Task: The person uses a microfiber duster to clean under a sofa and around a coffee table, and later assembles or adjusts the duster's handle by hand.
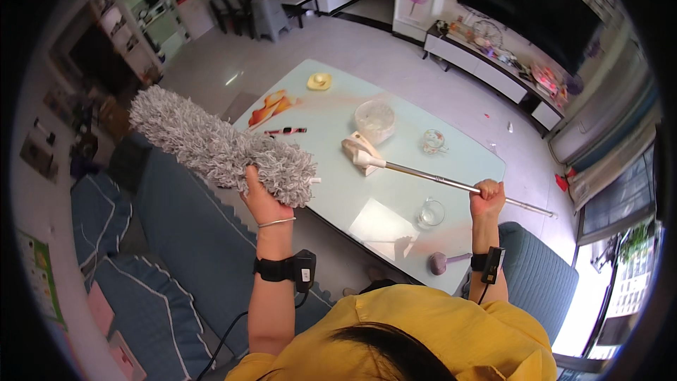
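Note:
My left hand [266,200] is closed around a long grey fluffy duster head [211,140]. A short white connector [315,180] sticks out of its near end. In my right hand [487,199] is a metal telescopic pole [423,174], held over the coffee table. The pole's white plastic end [368,159] points towards the duster head, and the two are apart. Its thin far end [539,212] reaches out to the right past my fist. Below the pole stands the glass-topped coffee table [328,190], with a tissue box [365,140] partly hidden behind the white end.
On the table are a translucent bowl [374,119], two glass cups [434,142], a yellow dish [319,82], a watch [286,130] and a purple mallet-shaped object [439,263]. A blue sofa [185,217] lies left, a blue stool [539,270] right. A TV cabinet [486,71] stands beyond.

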